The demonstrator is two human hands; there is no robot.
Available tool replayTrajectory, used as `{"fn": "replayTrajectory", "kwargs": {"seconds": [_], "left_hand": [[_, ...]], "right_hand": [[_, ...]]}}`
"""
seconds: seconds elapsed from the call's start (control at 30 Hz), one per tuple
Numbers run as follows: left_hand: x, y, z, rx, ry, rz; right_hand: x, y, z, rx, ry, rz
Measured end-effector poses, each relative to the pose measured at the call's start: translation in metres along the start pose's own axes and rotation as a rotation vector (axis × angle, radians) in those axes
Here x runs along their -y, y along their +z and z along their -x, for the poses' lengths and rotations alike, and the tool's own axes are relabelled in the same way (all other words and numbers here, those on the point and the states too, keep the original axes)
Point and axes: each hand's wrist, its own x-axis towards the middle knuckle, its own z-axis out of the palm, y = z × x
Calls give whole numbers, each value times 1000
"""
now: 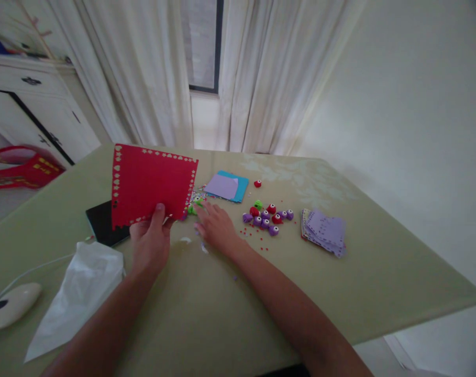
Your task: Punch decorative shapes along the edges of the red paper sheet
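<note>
My left hand holds up a red sheet of paper, thumb in front at its lower edge. Small hearts, stars and other shapes are cut out along the sheet's edges. My right hand reaches over the table just right of the sheet, fingers stretched out and thumb apart. Its fingertips are at a green paper punch, partly hidden by the fingers; whether they touch it I cannot tell. Farther right is a group of small purple, red and green punches, with a lone red punch behind them.
A lilac sheet lies on blue paper at the back. Punched lilac sheets are stacked at right. Paper bits are scattered about. At left lie a dark flat object, a white bag and a white corded device.
</note>
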Motion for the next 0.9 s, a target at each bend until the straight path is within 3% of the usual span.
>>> {"fn": "replayTrajectory", "kwargs": {"seconds": [0.13,0.27,0.4,0.5,0.6,0.77,0.9], "left_hand": [[6,-2,5,21,-26,19],[9,-3,11,4,-82,46],[8,2,21,51,-180,107],[7,4,30,90,-220,95],[7,1,37,148,-263,5],[9,-5,41,210,-281,-132],[13,-5,45,228,-211,-237]], "right_hand": [[4,-8,-1,67,-16,23],[1,-22,23,139,119,-106],[-12,-29,51,-77,292,-650],[-17,-33,61,-86,374,-1120],[-14,-37,62,-93,455,-1391],[-5,-40,62,-185,483,-1443],[-5,-41,64,-100,382,-1326]]}}
